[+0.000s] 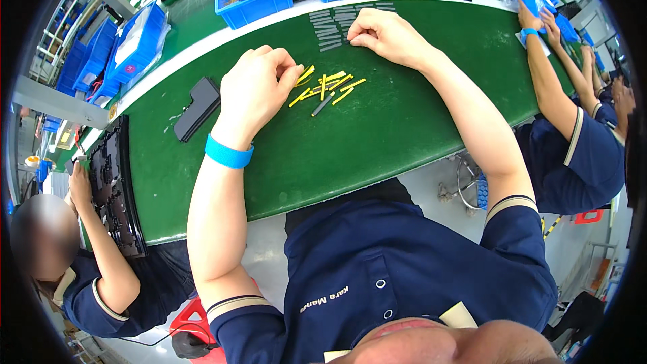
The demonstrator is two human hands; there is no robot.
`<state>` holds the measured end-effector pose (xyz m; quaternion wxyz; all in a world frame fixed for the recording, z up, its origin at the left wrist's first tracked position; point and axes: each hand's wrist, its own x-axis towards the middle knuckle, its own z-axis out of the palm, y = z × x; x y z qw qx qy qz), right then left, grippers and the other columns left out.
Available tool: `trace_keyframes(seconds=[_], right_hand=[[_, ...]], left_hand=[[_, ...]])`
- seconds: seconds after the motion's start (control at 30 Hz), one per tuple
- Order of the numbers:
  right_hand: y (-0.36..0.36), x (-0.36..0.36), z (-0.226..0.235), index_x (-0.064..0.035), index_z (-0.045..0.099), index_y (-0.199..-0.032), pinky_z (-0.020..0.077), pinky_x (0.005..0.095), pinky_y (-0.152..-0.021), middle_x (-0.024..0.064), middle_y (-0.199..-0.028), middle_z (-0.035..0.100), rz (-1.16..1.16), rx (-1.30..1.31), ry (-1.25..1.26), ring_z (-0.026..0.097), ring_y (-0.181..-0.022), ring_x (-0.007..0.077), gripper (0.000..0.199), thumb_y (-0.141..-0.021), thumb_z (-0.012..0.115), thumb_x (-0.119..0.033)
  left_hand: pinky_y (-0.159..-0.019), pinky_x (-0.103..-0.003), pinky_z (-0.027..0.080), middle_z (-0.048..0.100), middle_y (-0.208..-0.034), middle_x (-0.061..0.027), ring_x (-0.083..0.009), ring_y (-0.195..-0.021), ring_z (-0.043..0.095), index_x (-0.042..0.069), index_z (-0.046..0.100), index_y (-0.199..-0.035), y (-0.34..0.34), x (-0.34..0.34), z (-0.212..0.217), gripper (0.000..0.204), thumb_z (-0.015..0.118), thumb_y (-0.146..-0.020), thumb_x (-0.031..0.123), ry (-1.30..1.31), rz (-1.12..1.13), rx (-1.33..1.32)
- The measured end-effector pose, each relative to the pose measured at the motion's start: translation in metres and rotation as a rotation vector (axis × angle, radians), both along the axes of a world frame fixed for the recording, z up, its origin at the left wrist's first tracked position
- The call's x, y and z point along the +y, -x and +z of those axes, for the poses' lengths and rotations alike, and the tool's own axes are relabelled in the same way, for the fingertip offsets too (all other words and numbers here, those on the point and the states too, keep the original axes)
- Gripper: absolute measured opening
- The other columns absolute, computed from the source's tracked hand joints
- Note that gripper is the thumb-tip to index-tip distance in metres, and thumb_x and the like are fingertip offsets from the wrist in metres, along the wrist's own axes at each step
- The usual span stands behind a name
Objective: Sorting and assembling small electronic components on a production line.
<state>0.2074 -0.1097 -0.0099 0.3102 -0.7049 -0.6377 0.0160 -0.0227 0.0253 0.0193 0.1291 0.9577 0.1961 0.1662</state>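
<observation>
Thumb and fingers of my left hand are closed in a pinch, at the left edge of a loose pile of thin yellow and dark strips on the green work surface. Whether a strip is between those fingertips cannot be made out. Farther off and to the right, my right hand is also pinched, its fingertips low beside several short grey strips laid out in rows. Anything it grips is too small or hidden to name. A dark grey L-shaped piece lies left of my left hand.
Blue bins with black molded panels stand along the far side. Another black panel is at the left end, beside a seated co-worker. Co-workers' arms reach over the table at right. More blue bins sit at far left.
</observation>
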Motion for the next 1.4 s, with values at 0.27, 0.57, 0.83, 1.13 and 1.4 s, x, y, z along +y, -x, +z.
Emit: trace_keyframes(seconds=[0.27,0.57,0.83,1.13,1.4], right_hand=[[0.013,-0.003,0.014,-0.0028,0.067,-0.089,0.0468,0.0264,-0.068,0.0029,-0.083,0.057,0.020,0.123,-0.019,0.058,-0.077,0.0139,0.006,-0.083,0.068,-0.005],[0.057,-0.001,0.015,-0.0060,0.067,-0.092,0.0473,0.0308,-0.073,0.0034,-0.087,0.053,0.320,0.129,0.154,0.057,-0.084,0.0185,0.010,-0.083,0.069,-0.010],[0.049,-0.001,0.021,-0.0027,0.063,-0.092,0.0486,0.0312,-0.069,0.0079,-0.086,0.060,0.247,0.303,0.093,0.061,-0.079,0.0191,0.010,-0.085,0.064,-0.010],[0.054,0.001,0.015,-0.0025,0.064,-0.094,0.0495,0.0253,-0.068,0.0006,-0.084,0.060,0.296,0.612,-0.023,0.056,-0.076,0.0065,0.009,-0.088,0.064,-0.008],[0.054,0.003,0.016,-0.0026,0.064,-0.094,0.0520,0.0235,-0.068,0.0012,-0.084,0.064,0.230,0.908,-0.047,0.060,-0.072,0.0082,0.010,-0.088,0.066,-0.011]], left_hand=[[-0.071,-0.037,0.051,0.061,-0.081,-0.0029,-0.0225,-0.084,0.061,0.013,0.067,-0.080,-0.001,0.001,-0.001,0.016,0.066,-0.084,0.028,-0.007,-0.038,-0.040],[-0.070,-0.035,0.049,0.061,-0.081,-0.0049,-0.0230,-0.081,0.060,0.008,0.067,-0.086,-0.003,0.000,-0.005,0.016,0.065,-0.085,0.024,0.026,-0.089,-0.067],[-0.072,-0.038,0.048,0.061,-0.081,-0.0073,-0.0251,-0.083,0.060,0.007,0.068,-0.088,-0.002,-0.005,-0.002,0.016,0.064,-0.087,0.023,0.093,-0.207,-0.076],[-0.066,-0.035,0.048,0.061,-0.081,-0.0066,-0.0242,-0.077,0.060,0.006,0.065,-0.086,-0.007,-0.012,-0.006,0.013,0.065,-0.086,0.020,0.149,-0.228,-0.183],[-0.064,-0.033,0.049,0.060,-0.078,-0.0048,-0.0212,-0.073,0.060,0.008,0.067,-0.083,-0.008,-0.015,-0.002,0.013,0.067,-0.084,0.021,0.172,-0.159,-0.167]])
